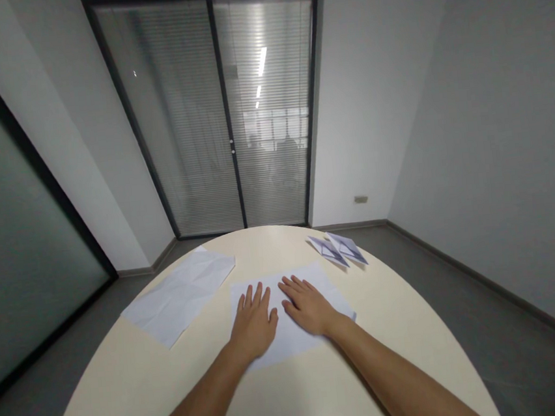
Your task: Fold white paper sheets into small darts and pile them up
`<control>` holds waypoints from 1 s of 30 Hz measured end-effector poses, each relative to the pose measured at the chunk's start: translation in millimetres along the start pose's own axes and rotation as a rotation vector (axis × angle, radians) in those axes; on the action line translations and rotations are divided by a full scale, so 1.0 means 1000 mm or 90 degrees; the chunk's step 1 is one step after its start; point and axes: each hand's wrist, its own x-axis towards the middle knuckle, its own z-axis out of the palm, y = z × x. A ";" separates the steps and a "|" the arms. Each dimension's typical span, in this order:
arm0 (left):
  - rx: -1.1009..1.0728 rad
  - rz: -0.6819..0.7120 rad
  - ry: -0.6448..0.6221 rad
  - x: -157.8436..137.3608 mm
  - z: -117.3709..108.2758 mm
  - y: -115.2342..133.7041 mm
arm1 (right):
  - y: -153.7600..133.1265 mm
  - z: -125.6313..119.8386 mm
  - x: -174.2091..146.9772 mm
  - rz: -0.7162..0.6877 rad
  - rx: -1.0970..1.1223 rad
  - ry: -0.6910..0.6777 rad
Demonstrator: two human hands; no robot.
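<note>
Cream-coloured and round-edged, the table (271, 248) carries every item I can inspect from my remote post. One large sheet, the creased paper (180, 296), lies along the table's far left edge, with its right-hand corner slightly raised. It bears wrinkles, but I see no completed shape in it.

Of similar size, the centre sheet (295, 343) lies between the table's left and right edges, beneath both hands. I find it largely flat; its right corner appears bent upward.

Left hand (254, 321): palm down on the centre sheet, fingers spread, thumb held away. Right hand (309, 306): palm down on the same sheet, fingers slightly spread, thumb apart. Neither hand pinches anything, and the two do not touch.

Smallest, near the far right edge, are two folded papers (328, 251), side by side; I cannot tell whether they touch.

Progress, in my judgement: these two pieces are the shaped portion of the work. Both big sheets remain to be shaped, the centre one showing no firm fold that I can confirm.
</note>
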 end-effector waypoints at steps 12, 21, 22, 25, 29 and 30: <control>0.021 -0.053 0.025 -0.001 0.000 0.002 | 0.000 -0.007 0.001 0.150 -0.116 0.152; -0.003 0.041 -0.002 0.000 0.002 0.001 | -0.009 0.006 0.018 0.021 -0.014 0.022; -0.002 0.036 -0.001 0.000 0.002 0.001 | 0.001 0.004 0.021 0.057 -0.027 0.025; -0.003 0.028 -0.005 0.002 0.004 -0.002 | 0.029 -0.001 0.029 0.150 -0.070 0.041; -0.003 0.019 -0.006 0.005 0.004 -0.003 | 0.034 -0.002 0.027 0.249 -0.138 0.103; -0.001 0.014 -0.003 0.006 0.003 -0.002 | 0.028 -0.001 0.023 0.255 -0.152 0.124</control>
